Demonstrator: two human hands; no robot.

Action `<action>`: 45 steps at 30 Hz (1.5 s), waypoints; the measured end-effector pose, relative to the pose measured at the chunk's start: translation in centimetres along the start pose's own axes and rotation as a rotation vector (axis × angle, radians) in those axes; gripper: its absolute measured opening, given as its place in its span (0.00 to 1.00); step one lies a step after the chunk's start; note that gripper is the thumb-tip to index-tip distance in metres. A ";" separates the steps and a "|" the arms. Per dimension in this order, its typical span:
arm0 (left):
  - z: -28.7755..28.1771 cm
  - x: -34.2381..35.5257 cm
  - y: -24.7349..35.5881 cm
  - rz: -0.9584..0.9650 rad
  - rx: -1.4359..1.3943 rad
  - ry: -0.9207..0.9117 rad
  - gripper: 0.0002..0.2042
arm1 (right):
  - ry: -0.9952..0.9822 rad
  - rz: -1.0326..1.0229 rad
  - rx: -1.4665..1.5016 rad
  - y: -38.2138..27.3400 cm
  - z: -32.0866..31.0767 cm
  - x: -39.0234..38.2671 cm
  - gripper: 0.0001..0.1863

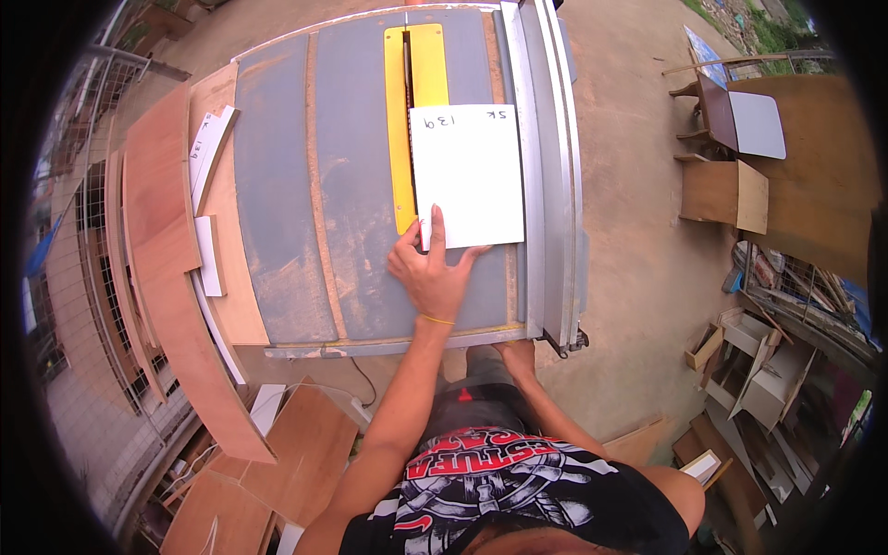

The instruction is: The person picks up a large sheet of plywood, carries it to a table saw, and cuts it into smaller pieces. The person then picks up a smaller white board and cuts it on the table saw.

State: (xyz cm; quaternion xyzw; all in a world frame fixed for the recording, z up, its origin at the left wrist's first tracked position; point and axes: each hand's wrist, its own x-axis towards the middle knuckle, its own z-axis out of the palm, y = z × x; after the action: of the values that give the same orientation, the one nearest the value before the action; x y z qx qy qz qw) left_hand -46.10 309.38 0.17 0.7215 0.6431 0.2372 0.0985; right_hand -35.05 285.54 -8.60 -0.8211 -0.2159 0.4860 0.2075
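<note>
A white rectangular board (470, 176) with handwritten marks at its far end lies flat on the grey table saw top (365, 268). Its right side sits along the metal rip fence (541, 176); its left side overlaps the yellow throat plate (397, 139) near the blade slot. My left hand (431, 273) holds the board's near left corner, index finger stretched over the top, thumb at the near edge, other fingers bent at the left side. A yellow band circles that wrist. My right hand (516, 355) is below the table's front edge, its fingers hidden.
White offcuts (213, 153) lie on a plywood side surface at the left, beside a long brown board (166, 194). Brown panels (301, 421) stand at the lower left. Furniture parts (726, 199) and a scrap wood pile (758, 361) are at the right. A cable (366, 381) hangs below the saw.
</note>
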 end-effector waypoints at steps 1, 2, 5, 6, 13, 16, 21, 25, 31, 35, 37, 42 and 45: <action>-0.1 0.2 0.1 0.003 -0.003 0.006 0.47 | -0.139 0.024 0.205 0.9 -0.8 0.2 0.26; -0.2 0.2 0.2 -0.001 -0.004 0.011 0.47 | -0.282 0.053 0.404 1.4 -1.7 0.4 0.25; -0.3 0.1 0.2 -0.006 -0.009 0.009 0.47 | -0.719 0.330 0.757 1.7 -3.6 3.1 0.19; -0.3 0.1 0.2 -0.004 -0.012 0.008 0.47 | -0.843 0.328 0.836 1.6 -3.6 3.6 0.17; 0.0 0.1 0.2 -0.008 -0.024 -0.001 0.48 | -0.781 0.373 0.822 4.0 -2.6 3.1 0.07; 0.3 0.0 0.4 0.001 -0.031 0.002 0.48 | -0.631 0.347 0.721 2.6 -2.5 2.2 0.06; 0.5 -0.1 0.4 0.001 -0.021 -0.005 0.49 | -0.540 0.177 0.522 1.6 -2.6 1.6 0.05; 0.6 -0.1 0.4 -0.001 -0.020 -0.024 0.49 | -0.415 0.204 0.498 -1.0 -2.4 0.7 0.08; 0.7 -0.2 0.6 0.014 -0.050 -0.015 0.48 | -0.312 0.166 0.510 -1.6 -2.0 0.1 0.08; 0.7 -0.3 0.7 0.009 -0.064 -0.016 0.47 | -0.291 0.200 0.548 -0.9 -1.6 -0.1 0.23; 0.8 -0.1 0.9 0.013 -0.060 -0.014 0.48 | -0.308 0.181 0.515 -0.7 -1.5 0.0 0.30; 0.8 0.0 1.0 0.019 -0.033 -0.052 0.48 | -0.307 0.190 0.486 -1.4 -1.7 0.1 0.35; 0.8 0.0 0.8 0.036 -0.023 -0.060 0.49 | -0.330 0.281 0.545 -0.2 -1.2 0.5 0.38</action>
State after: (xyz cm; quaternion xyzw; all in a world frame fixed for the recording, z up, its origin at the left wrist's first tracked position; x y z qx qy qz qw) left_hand -44.99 309.38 -0.20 0.7385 0.6239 0.2249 0.1218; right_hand -33.77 285.85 -8.31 -0.6675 0.0061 0.6759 0.3124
